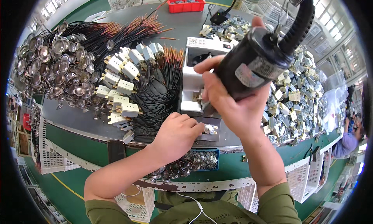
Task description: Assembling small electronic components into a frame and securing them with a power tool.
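My right hand [237,109] is wrapped around a black cylindrical electric screwdriver [250,64], which hangs tilted from a cable and a coiled spring. Its lower tip is hidden behind my hand. Beside the white fixture box [192,84], my left hand [176,134] is closed, fingertips at a small connector [210,129] with a round silvery middle and brass prongs. That piece rests on a dark metal plate. Left of the box lie black wires [155,101] with copper-coloured ends, and cream plug-like connectors [126,87] joined to wires.
Metal disc-shaped parts [58,68] are heaped at the left. A big pile of grey and cream connectors [295,103] covers the right side. A red bin [186,8] stands at the back, a blue tray [217,160] at the front edge. A person in purple [345,144] is far right.
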A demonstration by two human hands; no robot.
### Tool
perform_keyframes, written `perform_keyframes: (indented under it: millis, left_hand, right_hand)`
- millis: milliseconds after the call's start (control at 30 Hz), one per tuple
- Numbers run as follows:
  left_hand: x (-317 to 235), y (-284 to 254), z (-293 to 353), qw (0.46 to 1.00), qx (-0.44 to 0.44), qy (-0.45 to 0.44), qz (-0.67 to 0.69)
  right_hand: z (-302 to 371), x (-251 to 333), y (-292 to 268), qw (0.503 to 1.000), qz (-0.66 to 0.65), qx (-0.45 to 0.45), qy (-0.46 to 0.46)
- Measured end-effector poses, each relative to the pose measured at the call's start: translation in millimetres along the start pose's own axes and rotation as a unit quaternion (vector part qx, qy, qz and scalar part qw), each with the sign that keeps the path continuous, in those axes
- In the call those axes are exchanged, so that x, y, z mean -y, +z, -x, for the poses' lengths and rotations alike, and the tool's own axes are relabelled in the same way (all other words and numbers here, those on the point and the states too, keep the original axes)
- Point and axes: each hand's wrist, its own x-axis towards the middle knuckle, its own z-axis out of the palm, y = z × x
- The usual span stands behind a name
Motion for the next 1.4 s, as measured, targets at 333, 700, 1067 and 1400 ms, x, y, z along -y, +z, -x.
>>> perform_keyframes:
  millis: [333, 700, 1067, 1400]
  left_hand:
    - [2, 16, 2, 1.000, -0.021, 0.006, 0.011]
    - [10, 14, 8, 0.996, -0.012, -0.021, 0.083]
    - [12, 15, 6, 0.998, -0.019, 0.002, 0.063]
    - [13, 15, 8, 0.995, -0.046, -0.002, 0.084]
  right_hand:
    - [27, 35, -7, 0.997, 0.025, -0.059, 0.047]
    - [46, 1, -8, 0.998, 0.045, -0.026, 0.042]
    - [37, -7, -12, 0.977, 0.203, 0.043, -0.040]
    - [37, -17, -3, 0.997, 0.047, 0.052, 0.034]
